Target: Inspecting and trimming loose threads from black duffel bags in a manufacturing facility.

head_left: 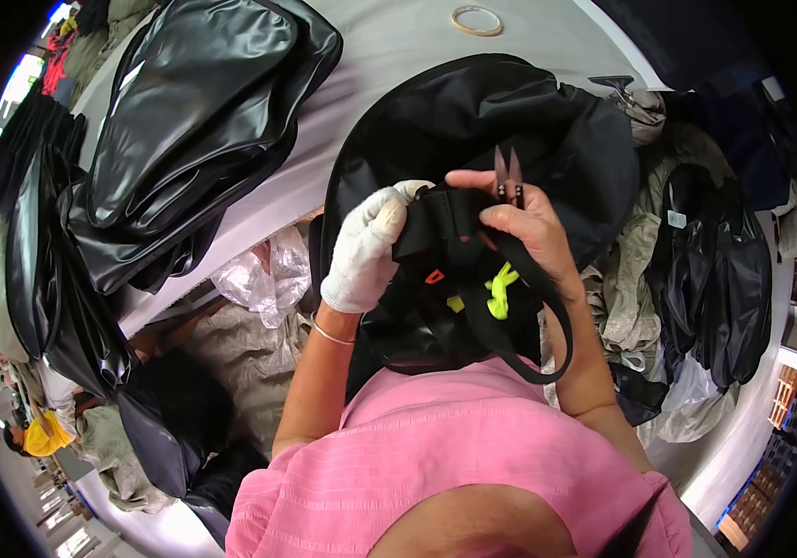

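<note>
My left hand wears a white glove and is closed on a piece of wide black webbing strap, thumb and fingertips pinching its edge. From the other side my bare right hand grips the same strap with its thumb. Small thread snips are tucked among the right hand's fingers, blades pointing up and away from me. A loop of the strap hangs down to the right toward my lap. Under both hands lies a large black fabric bag, with a neon yellow cord and a small orange piece.
Glossy black bags are piled on the pale table at the left. A tape roll lies at the far side. Crumpled clear plastic is left of me; more black bags and olive cloth hang at the right.
</note>
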Available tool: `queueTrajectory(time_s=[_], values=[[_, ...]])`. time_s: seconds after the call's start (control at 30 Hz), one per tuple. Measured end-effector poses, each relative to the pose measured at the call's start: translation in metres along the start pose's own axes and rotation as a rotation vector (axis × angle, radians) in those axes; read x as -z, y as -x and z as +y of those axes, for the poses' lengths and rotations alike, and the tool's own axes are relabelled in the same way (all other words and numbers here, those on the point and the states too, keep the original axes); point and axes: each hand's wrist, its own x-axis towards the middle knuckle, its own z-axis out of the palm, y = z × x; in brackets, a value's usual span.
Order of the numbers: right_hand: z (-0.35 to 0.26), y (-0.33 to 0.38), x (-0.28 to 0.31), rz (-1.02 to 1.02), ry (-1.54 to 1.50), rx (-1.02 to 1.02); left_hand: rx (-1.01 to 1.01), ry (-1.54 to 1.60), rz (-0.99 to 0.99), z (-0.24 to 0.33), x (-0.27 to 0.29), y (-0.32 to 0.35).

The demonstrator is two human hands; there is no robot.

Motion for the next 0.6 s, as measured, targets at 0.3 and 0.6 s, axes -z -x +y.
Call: queueTrajectory(time_s=[0.3,0.6], values=[[-0.032,0.024,0.006,0.357,0.741,0.513,0.029,-0.047,0.031,-0.007,-0.003,-0.008],[-0.046,0.028,0.0,0.191,1.438,0.693,0.039,-0.087,0.046,-0.009,-0.004,-0.007]])
